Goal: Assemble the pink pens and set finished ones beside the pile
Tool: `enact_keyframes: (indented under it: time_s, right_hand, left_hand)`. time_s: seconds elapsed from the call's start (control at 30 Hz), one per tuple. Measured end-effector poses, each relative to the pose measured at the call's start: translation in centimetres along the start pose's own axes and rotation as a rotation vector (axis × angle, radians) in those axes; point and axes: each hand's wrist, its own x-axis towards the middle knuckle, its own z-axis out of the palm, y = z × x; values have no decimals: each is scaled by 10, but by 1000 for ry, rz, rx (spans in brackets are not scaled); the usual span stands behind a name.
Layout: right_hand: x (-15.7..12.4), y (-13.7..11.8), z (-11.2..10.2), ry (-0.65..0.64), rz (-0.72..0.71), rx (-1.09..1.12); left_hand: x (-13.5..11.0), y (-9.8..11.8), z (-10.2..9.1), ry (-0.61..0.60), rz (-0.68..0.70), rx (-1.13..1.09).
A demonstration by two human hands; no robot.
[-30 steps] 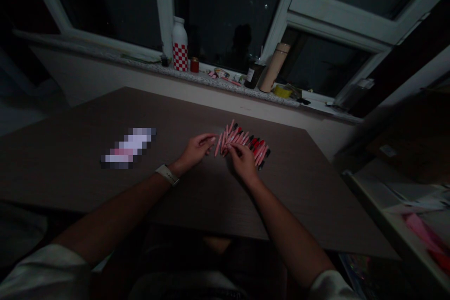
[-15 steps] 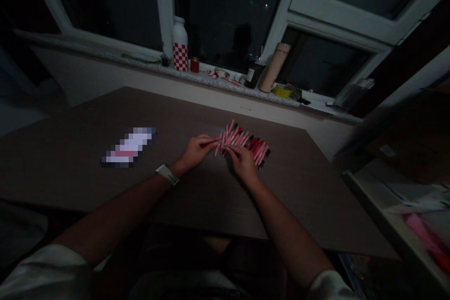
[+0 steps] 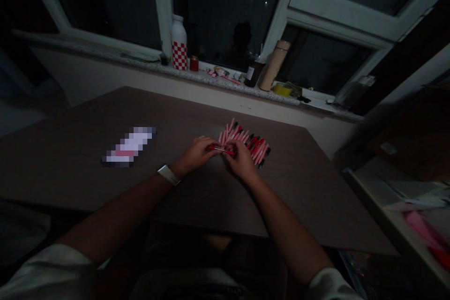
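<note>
Gripping one red pen (image 3: 220, 150) between left hand (image 3: 196, 154) and right hand (image 3: 242, 163), both nearly closed, just beside a pile of pink pens (image 3: 248, 143)

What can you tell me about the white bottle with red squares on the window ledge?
The bottle stands upright on the speckled stone window ledge, right by the window frame. Its top half is plain white, narrowing to a short neck with a cap, and its lower half has red and white checks. It looks smooth, but the dim light hides what it's made of.
</note>
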Motion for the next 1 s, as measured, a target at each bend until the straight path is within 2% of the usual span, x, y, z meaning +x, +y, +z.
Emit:
enact_keyframes:
  time_s: [0.27, 0.5, 0.7, 0.87, 1.0]
  right_hand:
    - [-1, 6, -2, -35, 99, 203]
    - [-1, 5, 3, -54, 219, 341]
    - [1, 1, 6, -21, 255, 391]
    - [1, 5, 10, -14, 269, 494]
    - [0, 8, 9, -46, 257, 448]
  left_hand:
    - [-1, -1, -2, -1, 4, -122]
    - [-1, 0, -5, 16, 45, -80]
    - [0, 6, -7, -34, 36, 67]
    - [0, 7, -10, -7, -1, 50]
    - [0, 8, -13, -18, 6, 29]
